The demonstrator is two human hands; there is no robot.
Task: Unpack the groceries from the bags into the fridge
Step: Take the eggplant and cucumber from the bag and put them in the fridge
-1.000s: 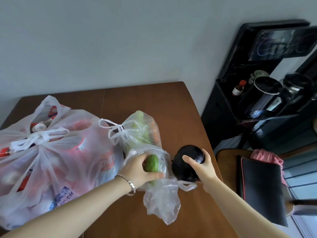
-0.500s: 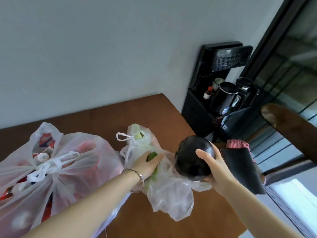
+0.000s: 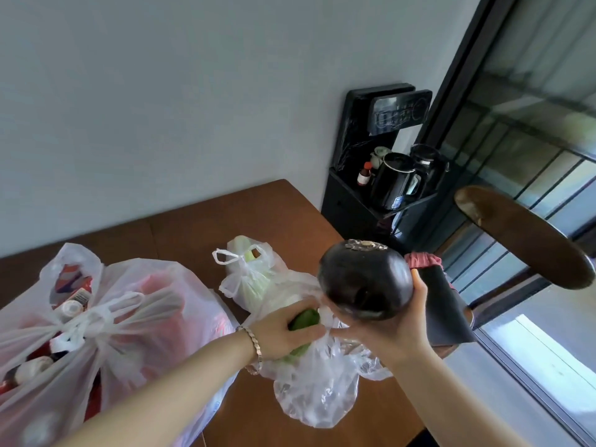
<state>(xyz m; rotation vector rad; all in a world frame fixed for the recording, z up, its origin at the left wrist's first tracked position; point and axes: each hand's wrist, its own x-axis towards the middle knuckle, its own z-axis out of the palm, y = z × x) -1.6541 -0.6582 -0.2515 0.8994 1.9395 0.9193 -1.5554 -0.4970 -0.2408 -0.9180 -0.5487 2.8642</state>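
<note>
I see the round dark eggplant [image 3: 364,280] held up above the clear bag [image 3: 316,388], stem end upward. The right hand [image 3: 393,327] cups it from below, fingers curled round its underside. The left hand [image 3: 283,330] is at the mouth of the clear bag, wrapped round a green vegetable [image 3: 304,318] that shows partly out of the plastic. The clear bag lies on the brown table [image 3: 258,214]. Just behind the clear bag stands a small knotted bag [image 3: 248,275] of pale green produce. Left of the clear bag, just beside it, sits a large knotted bag [image 3: 106,324] of red packets and bottles. Right of and beyond the clear bag, off the table, I see a black stand [image 3: 348,204] carrying a kettle [image 3: 395,183].
</note>
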